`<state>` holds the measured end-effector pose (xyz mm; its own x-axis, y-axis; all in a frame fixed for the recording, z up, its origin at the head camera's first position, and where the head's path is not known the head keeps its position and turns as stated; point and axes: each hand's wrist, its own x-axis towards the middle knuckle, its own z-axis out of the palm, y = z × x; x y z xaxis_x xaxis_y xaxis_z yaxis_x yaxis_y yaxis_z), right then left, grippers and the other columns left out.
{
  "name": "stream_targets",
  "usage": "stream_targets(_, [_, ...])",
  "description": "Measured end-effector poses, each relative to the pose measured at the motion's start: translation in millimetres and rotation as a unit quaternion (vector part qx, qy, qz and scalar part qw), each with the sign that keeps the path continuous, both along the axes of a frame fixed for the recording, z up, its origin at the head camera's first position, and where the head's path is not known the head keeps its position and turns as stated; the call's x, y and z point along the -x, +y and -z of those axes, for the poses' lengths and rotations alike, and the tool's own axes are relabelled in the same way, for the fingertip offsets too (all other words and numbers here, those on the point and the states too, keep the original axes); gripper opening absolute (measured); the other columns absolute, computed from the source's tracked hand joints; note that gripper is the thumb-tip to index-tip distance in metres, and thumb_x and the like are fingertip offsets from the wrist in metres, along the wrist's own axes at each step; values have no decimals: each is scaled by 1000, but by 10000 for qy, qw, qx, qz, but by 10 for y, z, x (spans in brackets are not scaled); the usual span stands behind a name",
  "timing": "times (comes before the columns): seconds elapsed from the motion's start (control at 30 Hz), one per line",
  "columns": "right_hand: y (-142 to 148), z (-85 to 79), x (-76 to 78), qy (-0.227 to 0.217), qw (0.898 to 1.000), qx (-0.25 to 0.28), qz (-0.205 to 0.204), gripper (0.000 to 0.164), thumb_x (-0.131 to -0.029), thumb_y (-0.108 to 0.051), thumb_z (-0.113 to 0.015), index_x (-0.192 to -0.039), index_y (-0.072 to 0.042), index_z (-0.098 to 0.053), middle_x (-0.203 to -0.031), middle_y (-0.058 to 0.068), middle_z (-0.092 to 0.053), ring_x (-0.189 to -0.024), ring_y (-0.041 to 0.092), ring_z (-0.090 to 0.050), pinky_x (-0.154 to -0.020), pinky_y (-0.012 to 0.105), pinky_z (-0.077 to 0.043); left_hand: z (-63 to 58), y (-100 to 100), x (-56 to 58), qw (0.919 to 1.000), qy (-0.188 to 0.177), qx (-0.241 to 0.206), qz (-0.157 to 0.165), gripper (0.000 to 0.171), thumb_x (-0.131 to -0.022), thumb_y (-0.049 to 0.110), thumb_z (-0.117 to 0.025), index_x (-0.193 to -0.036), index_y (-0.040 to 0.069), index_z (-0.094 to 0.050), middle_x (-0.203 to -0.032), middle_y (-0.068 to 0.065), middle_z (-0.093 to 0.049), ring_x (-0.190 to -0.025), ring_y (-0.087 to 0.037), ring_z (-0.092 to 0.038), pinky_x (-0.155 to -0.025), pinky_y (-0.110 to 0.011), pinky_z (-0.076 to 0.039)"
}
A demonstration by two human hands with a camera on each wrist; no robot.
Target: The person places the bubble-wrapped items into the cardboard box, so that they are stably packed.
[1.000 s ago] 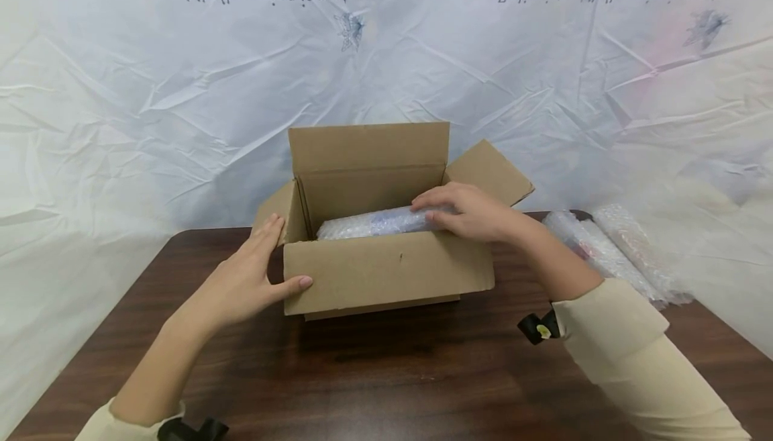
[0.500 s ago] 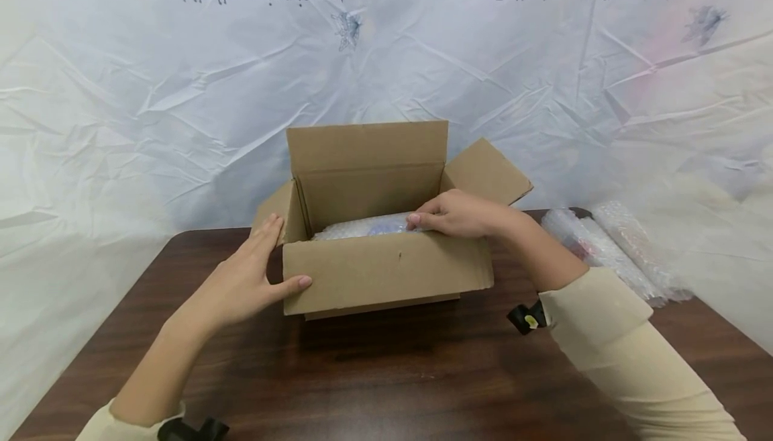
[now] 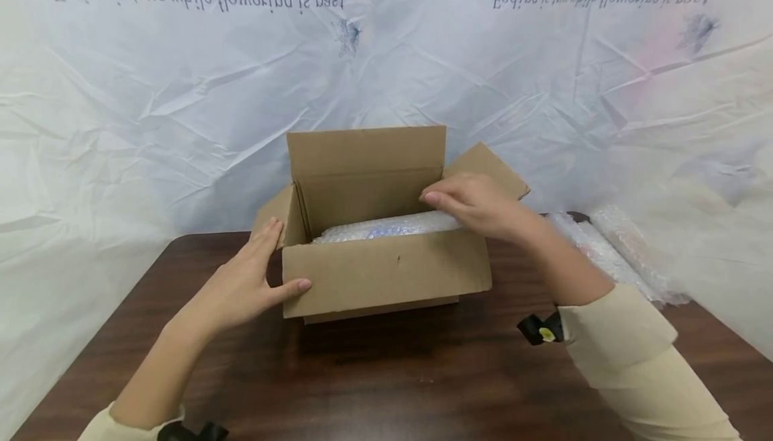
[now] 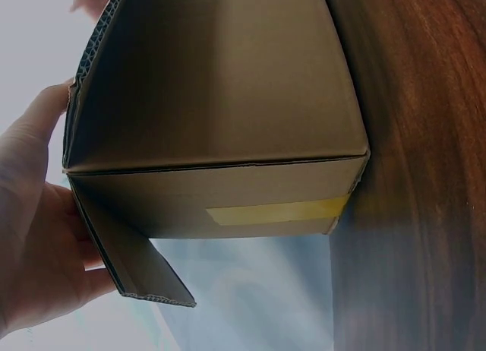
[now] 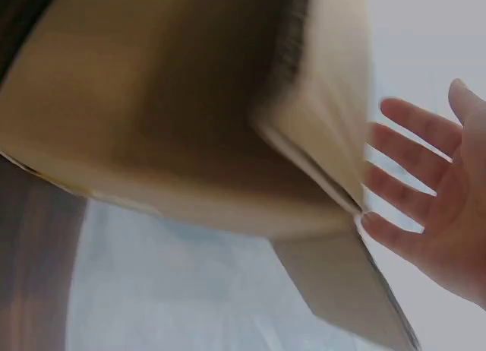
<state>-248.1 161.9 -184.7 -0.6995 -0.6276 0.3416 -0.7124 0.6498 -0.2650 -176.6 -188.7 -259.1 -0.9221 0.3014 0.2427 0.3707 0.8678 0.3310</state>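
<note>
In the head view a cardboard box [image 3: 386, 270] stands with its flaps spread. Inside lies a bubble-wrapped package [image 3: 386, 227] with a bluish patch; its right end is hidden behind my right hand. My left hand [image 3: 241, 286] rests on the box's left corner, fingers along the left flap [image 3: 274, 216] and thumb against the front flap. My right hand [image 3: 477, 203] is over the box's right end, just above the package, holding nothing. The right wrist view shows its fingers spread and straight beside a box flap [image 5: 342, 283].
Several bubble-wrapped rolls [image 3: 622, 253] lie at the right rear of the dark wooden table [image 3: 386, 387]. Behind the box hangs a creased white sheet [image 3: 386, 78] with printed lettering. Yellowish tape [image 4: 281, 212] runs along the box side.
My right hand dipped lower and leftward into the box on the package, then rose off it to the right. More of the package shows now. My left hand stays at the corner.
</note>
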Motion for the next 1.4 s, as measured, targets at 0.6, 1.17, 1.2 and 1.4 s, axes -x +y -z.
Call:
stream_targets(0.6, [1545,371,69,619,9506,1219,2785,48,-98,-33,-45,-128,3,-51,-124,31,-48,-110,49,-43,-85,63,-33,20,-14,0,10000,-42,-4,5,106,-80,69,-50,-148,2,-5,-153,-14,-6,-138,-34,-8,-99,-63,-21])
stream_targets(1.17, [2290,1150,300,-1148,9292,-476,3481,74,-92,-43,-49,-128,20,-32,-119,42,-42,-103,58,-42,-81,62,-38,18,-13,14,10000,3,5,61,105,-80,68,-51,-147,0,-7,-153,-15,-7,-138,-33,-8,-101,-60,-20])
stream_targets(1.2, [2304,1180,301,-1118,9301,-492,3465,72,-92,-41,-51,-126,21,-33,-116,42,-44,-102,58,-44,-80,61,-39,19,-13,15,10000,4,4,62,106,-80,68,-51,-147,0,-7,-153,-15,-7,-138,-34,-8,-101,-60,-20])
stream_targets(1.4, [2342,1278,293,-1105,9301,-502,3467,68,-89,-35,-56,-118,24,-39,-106,41,-51,-96,57,-48,-74,59,-42,16,-11,15,10000,-8,12,60,106,-80,69,-51,-148,1,-6,-153,-15,-6,-138,-34,-9,-101,-60,-20])
